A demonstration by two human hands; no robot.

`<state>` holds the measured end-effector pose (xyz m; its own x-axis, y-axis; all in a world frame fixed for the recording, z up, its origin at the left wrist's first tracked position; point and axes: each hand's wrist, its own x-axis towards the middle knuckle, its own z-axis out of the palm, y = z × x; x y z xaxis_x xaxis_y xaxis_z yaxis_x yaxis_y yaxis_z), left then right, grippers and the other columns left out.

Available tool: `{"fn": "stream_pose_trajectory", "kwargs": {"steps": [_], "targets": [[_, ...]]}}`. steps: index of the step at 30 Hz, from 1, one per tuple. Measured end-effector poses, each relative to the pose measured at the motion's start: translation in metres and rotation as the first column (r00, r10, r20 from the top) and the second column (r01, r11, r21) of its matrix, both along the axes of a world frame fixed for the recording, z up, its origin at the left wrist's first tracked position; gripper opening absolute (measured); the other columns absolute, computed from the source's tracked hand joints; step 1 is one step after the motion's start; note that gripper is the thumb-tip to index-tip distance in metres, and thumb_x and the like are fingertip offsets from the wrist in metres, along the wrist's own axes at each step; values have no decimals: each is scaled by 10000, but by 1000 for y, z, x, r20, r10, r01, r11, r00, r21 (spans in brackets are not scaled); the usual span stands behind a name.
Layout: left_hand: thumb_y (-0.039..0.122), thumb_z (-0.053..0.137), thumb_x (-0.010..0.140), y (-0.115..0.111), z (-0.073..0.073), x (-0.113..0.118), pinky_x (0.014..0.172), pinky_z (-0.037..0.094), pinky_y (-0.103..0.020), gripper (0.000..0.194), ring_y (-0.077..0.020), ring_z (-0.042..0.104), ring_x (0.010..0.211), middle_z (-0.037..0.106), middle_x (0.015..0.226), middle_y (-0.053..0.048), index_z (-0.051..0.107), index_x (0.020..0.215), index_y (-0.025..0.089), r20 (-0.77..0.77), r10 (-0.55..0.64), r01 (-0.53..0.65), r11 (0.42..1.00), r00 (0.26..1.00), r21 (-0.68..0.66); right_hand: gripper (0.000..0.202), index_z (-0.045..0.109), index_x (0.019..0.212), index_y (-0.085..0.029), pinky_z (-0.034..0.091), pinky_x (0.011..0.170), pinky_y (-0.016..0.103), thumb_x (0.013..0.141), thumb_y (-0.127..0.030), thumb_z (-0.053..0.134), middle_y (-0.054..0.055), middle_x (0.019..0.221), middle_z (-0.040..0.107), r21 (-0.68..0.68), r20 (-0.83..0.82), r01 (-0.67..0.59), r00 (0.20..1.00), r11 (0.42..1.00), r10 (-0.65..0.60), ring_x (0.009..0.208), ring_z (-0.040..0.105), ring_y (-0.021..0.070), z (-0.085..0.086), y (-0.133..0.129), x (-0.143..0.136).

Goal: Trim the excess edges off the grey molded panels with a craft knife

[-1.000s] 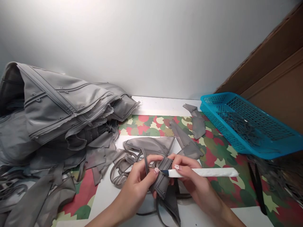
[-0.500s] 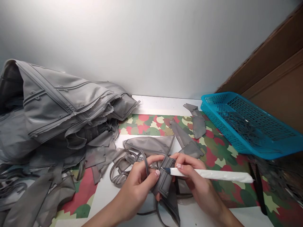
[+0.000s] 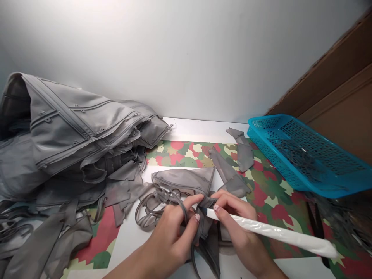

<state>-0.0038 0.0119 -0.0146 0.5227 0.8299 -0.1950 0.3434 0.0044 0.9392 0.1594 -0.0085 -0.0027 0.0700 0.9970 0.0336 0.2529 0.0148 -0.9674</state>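
Note:
My left hand (image 3: pixel 178 224) is closed on a grey soft-plastic piece (image 3: pixel 205 226) with raised seam lines, holding it up over the white surface. A thin grey strip loops over the left fingers. My right hand (image 3: pixel 236 217) grips a craft knife (image 3: pixel 279 234) with a long, white-wrapped handle. Its dark, pointed blade (image 3: pixel 203 210) touches the piece between my two hands, and right fingertips also rest at the piece's upper edge. How deep the tip sits cannot be made out. Curled grey strips (image 3: pixel 157 205) and a folded grey panel (image 3: pixel 186 179) lie just behind.
A large heap of grey sheets (image 3: pixel 69 120) fills the left side, with scraps in front. Flat grey offcuts (image 3: pixel 226 170) lie behind my right hand. On the right, a blue basket (image 3: pixel 316 190) holds thin dark strips, beside a cardboard box (image 3: pixel 343 93). A white wall stands behind.
The knife's handle end has swung down and to the right. The grey piece has tilted and bent between my hands, with a narrow strip now standing up near the blade.

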Motion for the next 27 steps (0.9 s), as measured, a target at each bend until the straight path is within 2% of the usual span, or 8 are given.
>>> {"fn": "stream_pose_trajectory", "kwargs": {"steps": [2,5,9,12,14,18,20,27], "targets": [[308,367,897,-1,-1,-1,684,422,-307,410,-197,589,725,651,852,-84,431,1285,194,-74,-26,37,989,997,146,244,417,580,-182,339,511,238,818,-217,452,11,668,484,37,87,6,996,999,-9,587,470,130,-1,-1,-4],[204,359,887,0,-2,-1,686,427,-286,424,-193,600,789,654,934,-93,373,1310,188,-83,-105,126,938,991,324,224,406,585,-183,333,490,233,804,-173,451,4,637,465,95,166,11,986,995,-27,558,466,122,-7,-4,-11],[133,372,859,1,-5,1,664,435,-257,471,-167,602,775,643,966,-79,306,1319,210,-72,-134,152,873,988,464,188,422,611,-180,352,506,231,791,-135,453,1,632,459,200,214,28,974,979,-72,554,479,118,-15,-8,-18],[136,371,869,1,-5,4,595,416,-219,452,-122,561,622,618,765,-5,293,1303,237,-65,-59,82,890,996,449,146,462,650,-173,376,530,223,787,-122,460,13,680,489,267,235,40,966,963,-105,580,503,115,-18,-9,-19],[169,385,876,1,-4,5,527,389,-199,369,-104,498,516,534,615,48,336,1236,232,-41,30,-11,919,999,394,136,484,665,-169,394,552,215,789,-116,464,23,711,511,299,249,51,960,953,-130,611,524,116,-17,-8,-17],[280,442,869,3,2,7,444,330,-191,72,-90,420,447,449,533,67,467,881,213,-69,175,-150,949,982,276,145,500,662,-165,399,549,207,794,-117,467,24,709,518,329,243,77,956,941,-163,617,528,112,-13,-8,-14],[297,442,868,6,4,7,464,339,-190,135,-89,430,471,465,552,54,473,774,205,-86,178,-151,956,980,253,142,499,663,-167,397,555,213,794,-121,472,26,716,519,351,233,100,954,931,-190,631,531,117,-13,-9,-14],[247,403,880,9,6,7,513,336,-210,149,-103,439,527,466,594,42,476,760,198,-84,126,-98,956,988,276,125,493,673,-170,394,548,223,787,-122,475,27,719,504,360,214,89,961,929,-175,611,527,117,-18,-12,-19]]}}
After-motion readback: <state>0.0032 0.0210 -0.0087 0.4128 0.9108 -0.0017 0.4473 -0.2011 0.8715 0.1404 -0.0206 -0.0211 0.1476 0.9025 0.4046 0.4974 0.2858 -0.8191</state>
